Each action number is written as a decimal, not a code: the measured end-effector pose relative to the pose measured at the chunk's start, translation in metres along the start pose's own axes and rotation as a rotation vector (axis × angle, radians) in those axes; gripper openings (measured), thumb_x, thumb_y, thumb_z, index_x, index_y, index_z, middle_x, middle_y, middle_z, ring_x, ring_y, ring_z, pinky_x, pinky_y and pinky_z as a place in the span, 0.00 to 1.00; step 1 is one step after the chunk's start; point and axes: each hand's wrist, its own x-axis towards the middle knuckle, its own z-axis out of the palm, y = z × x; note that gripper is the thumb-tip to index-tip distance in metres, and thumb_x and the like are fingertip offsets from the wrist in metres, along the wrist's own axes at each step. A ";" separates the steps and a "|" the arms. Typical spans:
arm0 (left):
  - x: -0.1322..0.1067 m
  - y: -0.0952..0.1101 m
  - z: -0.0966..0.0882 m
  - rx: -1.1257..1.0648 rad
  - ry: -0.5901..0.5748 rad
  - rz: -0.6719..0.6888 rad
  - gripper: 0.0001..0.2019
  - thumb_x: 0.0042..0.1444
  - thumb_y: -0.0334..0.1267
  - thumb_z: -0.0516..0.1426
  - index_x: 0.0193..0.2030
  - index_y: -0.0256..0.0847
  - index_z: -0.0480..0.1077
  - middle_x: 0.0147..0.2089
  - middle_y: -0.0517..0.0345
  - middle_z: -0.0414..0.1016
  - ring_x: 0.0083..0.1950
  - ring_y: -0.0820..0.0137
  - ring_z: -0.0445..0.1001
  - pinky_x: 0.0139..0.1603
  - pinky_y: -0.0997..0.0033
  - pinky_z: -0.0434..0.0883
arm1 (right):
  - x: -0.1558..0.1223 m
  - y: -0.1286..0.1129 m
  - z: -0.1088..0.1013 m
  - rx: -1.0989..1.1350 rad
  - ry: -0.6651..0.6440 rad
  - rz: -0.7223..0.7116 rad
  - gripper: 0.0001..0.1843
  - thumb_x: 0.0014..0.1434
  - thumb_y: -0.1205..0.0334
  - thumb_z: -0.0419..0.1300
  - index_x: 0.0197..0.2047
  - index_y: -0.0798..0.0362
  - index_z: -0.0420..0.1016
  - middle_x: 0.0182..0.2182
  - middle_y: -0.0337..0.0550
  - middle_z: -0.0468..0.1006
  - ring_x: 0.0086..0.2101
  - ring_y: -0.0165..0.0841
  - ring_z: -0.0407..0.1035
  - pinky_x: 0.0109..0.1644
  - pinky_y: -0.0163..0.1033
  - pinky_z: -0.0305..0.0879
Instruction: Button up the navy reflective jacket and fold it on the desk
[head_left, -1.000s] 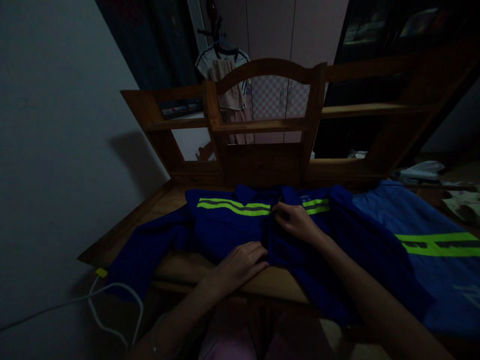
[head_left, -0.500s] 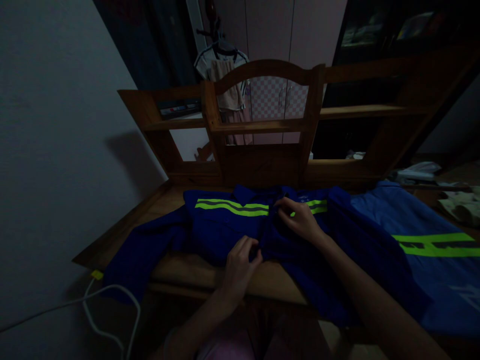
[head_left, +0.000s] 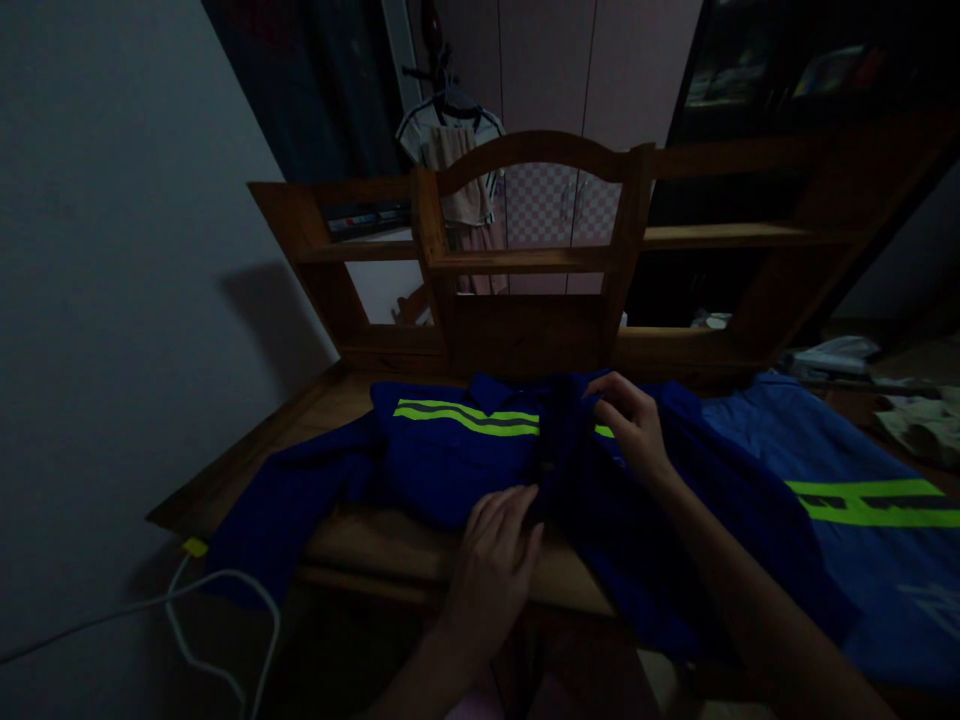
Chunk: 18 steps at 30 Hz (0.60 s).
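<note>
A dark blue work jacket (head_left: 442,470) with yellow-green and grey reflective bands lies spread on the wooden desk (head_left: 360,540). One sleeve reaches down to the left over the desk's front edge. My right hand (head_left: 634,425) pinches the jacket's front flap near the chest band and holds it lifted to the right, so the front gapes. Lower down, at the hem of the front opening, my left hand (head_left: 499,545) has its fingers curled on the cloth edge. The light is dim, and its fingertips are partly hidden in the dark fabric.
A wooden shelf rack (head_left: 525,262) stands along the desk's back. At the right lies a lighter blue garment (head_left: 862,560) with a reflective band. A white cable (head_left: 225,575) loops at the lower left beside the wall (head_left: 112,300). Clothes (head_left: 457,180) hang behind the rack.
My right hand has moved right, pulling the jacket's front flap up and open. My left hand has shifted slightly right and down along the hem. The view has tilted a little.
</note>
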 end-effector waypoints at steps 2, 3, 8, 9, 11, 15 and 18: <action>0.003 -0.023 -0.004 0.051 0.014 -0.021 0.24 0.62 0.34 0.52 0.64 0.46 0.56 0.64 0.54 0.58 0.66 0.63 0.54 0.64 0.57 0.58 | 0.004 -0.014 -0.007 -0.012 0.073 -0.044 0.03 0.56 0.66 0.55 0.36 0.55 0.68 0.27 0.37 0.68 0.25 0.30 0.63 0.27 0.30 0.58; 0.005 -0.036 -0.007 0.060 0.027 -0.039 0.24 0.62 0.34 0.52 0.64 0.47 0.55 0.65 0.54 0.56 0.66 0.62 0.54 0.64 0.56 0.58 | 0.006 -0.022 -0.010 -0.026 0.109 -0.071 0.04 0.55 0.66 0.55 0.35 0.55 0.69 0.28 0.38 0.68 0.26 0.30 0.63 0.28 0.30 0.58; 0.022 -0.093 -0.037 -0.042 0.198 -0.174 0.13 0.64 0.39 0.50 0.53 0.44 0.68 0.51 0.56 0.72 0.53 0.65 0.70 0.56 0.64 0.66 | 0.014 -0.061 -0.034 -0.077 0.255 -0.160 0.04 0.56 0.67 0.56 0.36 0.56 0.70 0.30 0.40 0.68 0.30 0.29 0.63 0.32 0.30 0.58; 0.030 -0.099 -0.046 -0.052 0.254 -0.192 0.12 0.64 0.40 0.50 0.51 0.43 0.69 0.49 0.55 0.73 0.51 0.65 0.71 0.54 0.65 0.67 | 0.018 -0.066 -0.040 -0.064 0.283 -0.147 0.04 0.57 0.67 0.56 0.36 0.56 0.71 0.30 0.40 0.68 0.29 0.29 0.63 0.32 0.30 0.59; 0.053 -0.105 -0.065 -0.051 0.346 -0.209 0.13 0.64 0.42 0.49 0.49 0.41 0.69 0.48 0.54 0.73 0.49 0.65 0.72 0.51 0.67 0.67 | 0.029 -0.074 -0.054 -0.005 0.318 -0.091 0.04 0.59 0.67 0.57 0.39 0.55 0.71 0.30 0.41 0.68 0.29 0.29 0.65 0.32 0.31 0.60; 0.120 -0.099 -0.110 -0.021 0.477 -0.141 0.14 0.65 0.44 0.47 0.46 0.40 0.70 0.44 0.55 0.75 0.45 0.66 0.73 0.47 0.71 0.66 | 0.065 -0.078 -0.090 0.090 0.273 0.019 0.05 0.60 0.70 0.58 0.41 0.54 0.69 0.35 0.47 0.71 0.32 0.34 0.69 0.38 0.39 0.68; 0.173 -0.082 -0.150 0.032 0.563 -0.016 0.15 0.65 0.44 0.47 0.46 0.39 0.71 0.44 0.55 0.75 0.45 0.67 0.73 0.48 0.72 0.64 | 0.090 -0.073 -0.118 0.033 0.264 0.040 0.04 0.61 0.69 0.59 0.38 0.53 0.69 0.36 0.49 0.72 0.35 0.38 0.71 0.41 0.45 0.70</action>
